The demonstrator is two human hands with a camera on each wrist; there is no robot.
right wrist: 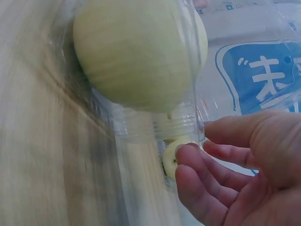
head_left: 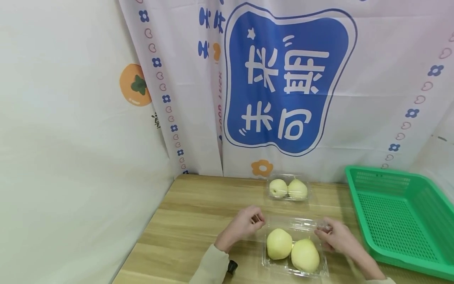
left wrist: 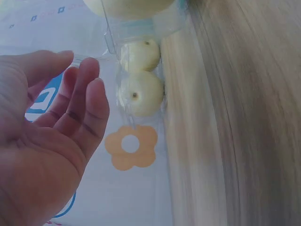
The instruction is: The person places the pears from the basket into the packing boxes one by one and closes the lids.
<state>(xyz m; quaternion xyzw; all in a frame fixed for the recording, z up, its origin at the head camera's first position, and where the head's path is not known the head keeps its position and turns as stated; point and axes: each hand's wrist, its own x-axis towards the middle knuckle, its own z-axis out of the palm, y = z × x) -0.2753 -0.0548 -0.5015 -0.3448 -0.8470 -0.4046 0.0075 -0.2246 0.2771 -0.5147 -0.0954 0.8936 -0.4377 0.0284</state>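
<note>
A clear plastic clamshell container [head_left: 264, 263] with two pale yellow pears [head_left: 279, 243] stands on the table in front of me, its transparent lid [head_left: 292, 223] raised at the far side. Beside the lid's left edge is my left hand [head_left: 244, 223], fingers loosely curved and a gap between thumb and fingertips. In the left wrist view, a thin clear edge runs close to its thumb. At the right side my right hand [head_left: 335, 236] pinches the clear plastic edge with thumb and fingertips. The right wrist view shows one pear [right wrist: 136, 52] close behind the plastic wall.
Farther back, a second clear container [head_left: 288, 199] with two pears [head_left: 297, 189] sits by the printed curtain [head_left: 198, 157]. A green plastic basket [head_left: 365, 227] stands at the right on the wooden table [head_left: 184, 221]. A small black object [head_left: 232, 267] is beside my left sleeve.
</note>
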